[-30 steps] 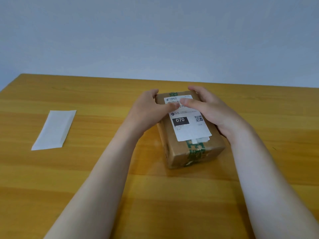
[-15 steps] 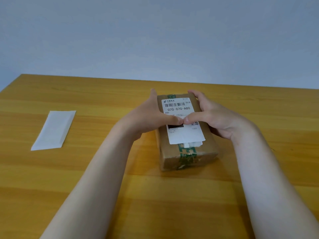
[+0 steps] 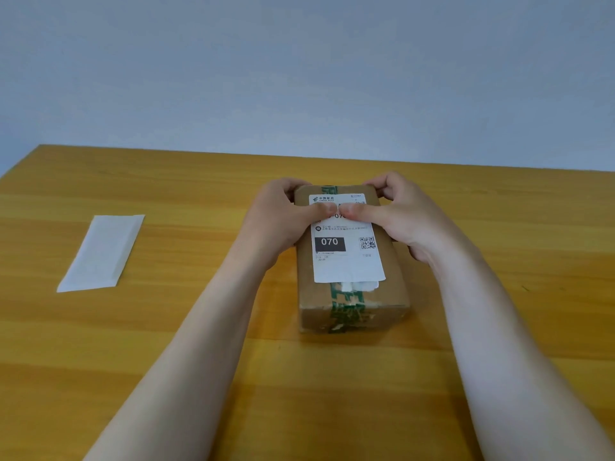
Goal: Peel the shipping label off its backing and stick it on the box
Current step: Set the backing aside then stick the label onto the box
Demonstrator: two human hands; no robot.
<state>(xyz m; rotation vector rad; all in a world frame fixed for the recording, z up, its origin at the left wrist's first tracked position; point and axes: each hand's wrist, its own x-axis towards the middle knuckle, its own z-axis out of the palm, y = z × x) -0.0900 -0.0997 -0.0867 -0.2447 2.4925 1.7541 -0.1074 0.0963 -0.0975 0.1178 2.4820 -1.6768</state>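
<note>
Both hands grip the cardboard box [image 3: 352, 294] at its far end: the left hand [image 3: 279, 224] wraps the box's left side and the right hand [image 3: 402, 221] wraps its right side, fingers curled over the far corners. Each thumb lies flat on top, pressing down on the shipping label [image 3: 346, 257], and the two thumb tips nearly meet over the upper part of the print. That white label lies along the box's top face, with a black block reading "070" and a small square code to its right; its near edge overlaps a scrap of torn white paper and the green-printed tape [image 3: 346, 304] that runs lengthwise over the top and down the near face. Resting on the wooden table [image 3: 166, 361], the box sits right of centre and closer to the far edge than the near one. Well apart from it, toward the table's left edge, the peeled white backing [image 3: 100, 254] lies flat and untouched.
</note>
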